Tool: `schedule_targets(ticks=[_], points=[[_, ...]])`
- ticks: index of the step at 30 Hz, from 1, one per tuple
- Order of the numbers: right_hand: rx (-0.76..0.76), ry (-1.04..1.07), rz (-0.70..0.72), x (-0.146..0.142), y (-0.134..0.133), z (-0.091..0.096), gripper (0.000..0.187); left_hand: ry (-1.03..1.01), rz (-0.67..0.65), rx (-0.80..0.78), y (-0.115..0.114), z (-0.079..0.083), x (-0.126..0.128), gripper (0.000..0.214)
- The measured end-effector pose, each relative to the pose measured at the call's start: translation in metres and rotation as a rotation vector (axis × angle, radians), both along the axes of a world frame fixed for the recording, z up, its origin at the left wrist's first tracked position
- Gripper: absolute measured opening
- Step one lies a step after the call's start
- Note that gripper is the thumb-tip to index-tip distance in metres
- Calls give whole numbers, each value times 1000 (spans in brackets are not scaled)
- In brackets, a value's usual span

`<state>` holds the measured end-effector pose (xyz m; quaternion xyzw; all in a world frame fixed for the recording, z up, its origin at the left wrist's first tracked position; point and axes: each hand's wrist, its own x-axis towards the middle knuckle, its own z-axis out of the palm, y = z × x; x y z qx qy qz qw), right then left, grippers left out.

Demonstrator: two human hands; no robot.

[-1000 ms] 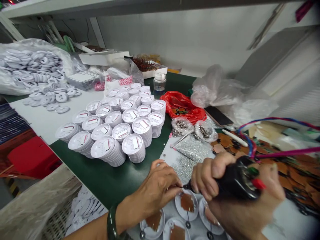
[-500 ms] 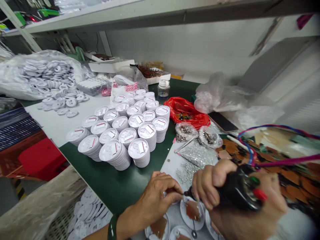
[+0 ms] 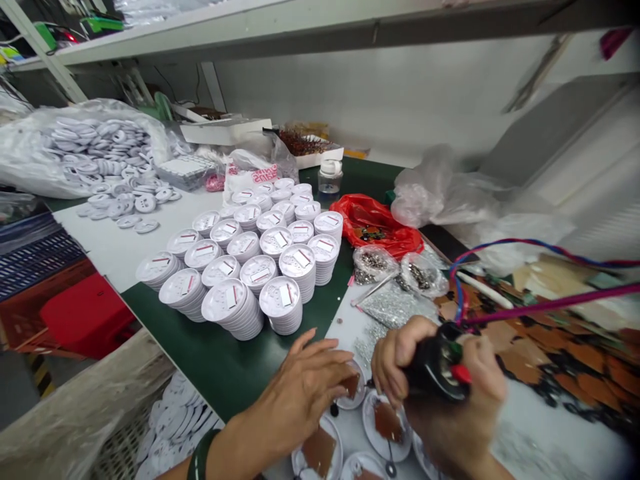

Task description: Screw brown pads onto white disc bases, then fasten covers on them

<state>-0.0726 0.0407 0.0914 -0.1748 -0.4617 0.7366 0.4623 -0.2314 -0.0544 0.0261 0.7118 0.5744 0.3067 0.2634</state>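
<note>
My right hand [image 3: 450, 423] grips a black power screwdriver [image 3: 431, 368] with a green and a red button, its tip pointing left. That tip is close to a white round disc [image 3: 358, 393] carrying a brown circuit board [image 3: 351, 385]. My left hand [image 3: 300, 387] hovers over the same disc, fingers stretched out and apart, partly covering it. Nothing shows in the left fingers. Below lie more white discs with brown boards, one disc [image 3: 369, 427] right under the screwdriver and another disc [image 3: 334, 460] beside my left wrist. Small black parts on wires rest by them.
Several stacks of white discs [image 3: 233, 300] stand on the green mat [image 3: 200, 363]. Small screws [image 3: 385, 303] lie in bags and loose. A red bag [image 3: 367, 220] is behind, brown boards [image 3: 540, 340] at right. Red and blue tubes [image 3: 500, 248] reach the screwdriver. A shelf [image 3: 300, 33] runs overhead.
My left fingers were pinched together at the screwdriver tip; they have spread apart and drawn slightly back. My right hand has moved left with the screwdriver, bringing its tubes along.
</note>
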Motion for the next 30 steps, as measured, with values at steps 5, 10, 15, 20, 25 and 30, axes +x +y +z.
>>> schedule_targets(ticks=[5, 10, 15, 20, 25, 30], points=[[3, -53, -50, -9, 3, -21, 52, 180, -97, -64, -9, -12, 3, 34], [5, -87, -22, -9, 4, -31, 51, 246, -89, -23, -11, -17, 11, 37], [-15, -98, -25, -8, 5, -32, 52, 268, -114, -53, -12, -12, 10, 41], [-18, -77, 27, -11, 2, -39, 53, 275, -109, -26, -9, -15, 15, 36], [12, -63, 93, -8, 3, -34, 53, 266, -80, 80, -8, -22, 17, 32], [64, 39, -93, 4, 18, -6, 57, 304, -77, 116, -12, -21, 16, 35]])
